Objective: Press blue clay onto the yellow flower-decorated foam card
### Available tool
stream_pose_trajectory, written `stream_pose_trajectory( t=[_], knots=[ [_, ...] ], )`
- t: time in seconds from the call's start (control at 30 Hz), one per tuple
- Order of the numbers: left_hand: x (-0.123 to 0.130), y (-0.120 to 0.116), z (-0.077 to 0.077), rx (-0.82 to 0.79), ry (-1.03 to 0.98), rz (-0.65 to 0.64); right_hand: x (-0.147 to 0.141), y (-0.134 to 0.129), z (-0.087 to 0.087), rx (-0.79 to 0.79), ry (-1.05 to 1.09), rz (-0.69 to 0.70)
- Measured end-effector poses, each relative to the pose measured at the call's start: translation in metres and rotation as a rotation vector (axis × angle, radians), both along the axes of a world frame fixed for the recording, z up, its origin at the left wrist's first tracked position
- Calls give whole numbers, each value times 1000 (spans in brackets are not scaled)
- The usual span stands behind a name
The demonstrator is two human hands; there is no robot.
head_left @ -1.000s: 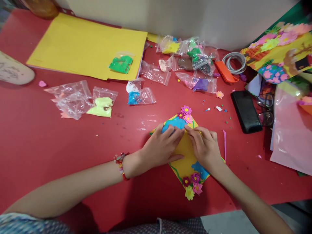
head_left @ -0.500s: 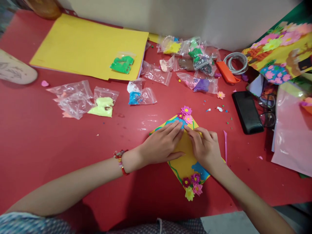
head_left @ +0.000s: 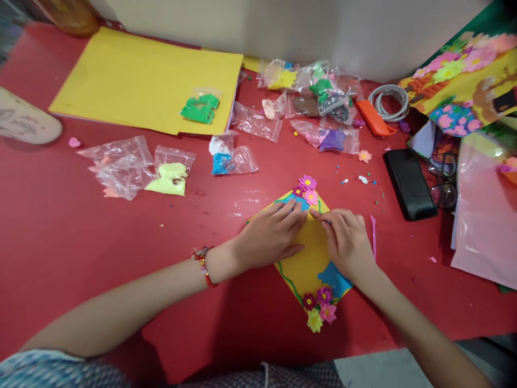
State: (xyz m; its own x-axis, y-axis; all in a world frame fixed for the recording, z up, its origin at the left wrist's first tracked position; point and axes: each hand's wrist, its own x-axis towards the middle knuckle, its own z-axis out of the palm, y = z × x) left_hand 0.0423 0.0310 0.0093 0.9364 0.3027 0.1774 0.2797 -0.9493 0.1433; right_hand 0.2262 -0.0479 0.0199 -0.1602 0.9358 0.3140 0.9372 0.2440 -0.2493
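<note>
The card (head_left: 307, 258), a yellow square turned like a diamond, lay on the red table (head_left: 121, 242) under both hands. The left hand (head_left: 270, 237) pressed flat on it, fingers stretched toward the blue shape (head_left: 298, 200) near the top corner. The right hand (head_left: 346, 240) rested beside it, thumb and forefinger pinched narrowly on a small dark bit too tiny to identify. Foam flowers (head_left: 307, 188) sat at the far corner, more flowers (head_left: 319, 307) at the near one. A phone (head_left: 409, 184) lay to the right.
</note>
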Motion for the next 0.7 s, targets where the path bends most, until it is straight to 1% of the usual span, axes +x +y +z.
stream_pose_trajectory(
  t=[0.2, 0.4, 0.5, 0.7],
  knots=[
    [2, -1, -1, 19, 59, 24, 4, 0, -2, -32, 43, 2],
    [0, 0, 0, 60, 9, 26, 8, -1, -1, -47, 121, -58],
    [2, 0, 1, 72, 33, 15, 11, -3, 0, -56, 103, -89],
    [8, 0, 3, 81, 73, 28, 12, -8, 1, -26, 8, -43]
  ],
)
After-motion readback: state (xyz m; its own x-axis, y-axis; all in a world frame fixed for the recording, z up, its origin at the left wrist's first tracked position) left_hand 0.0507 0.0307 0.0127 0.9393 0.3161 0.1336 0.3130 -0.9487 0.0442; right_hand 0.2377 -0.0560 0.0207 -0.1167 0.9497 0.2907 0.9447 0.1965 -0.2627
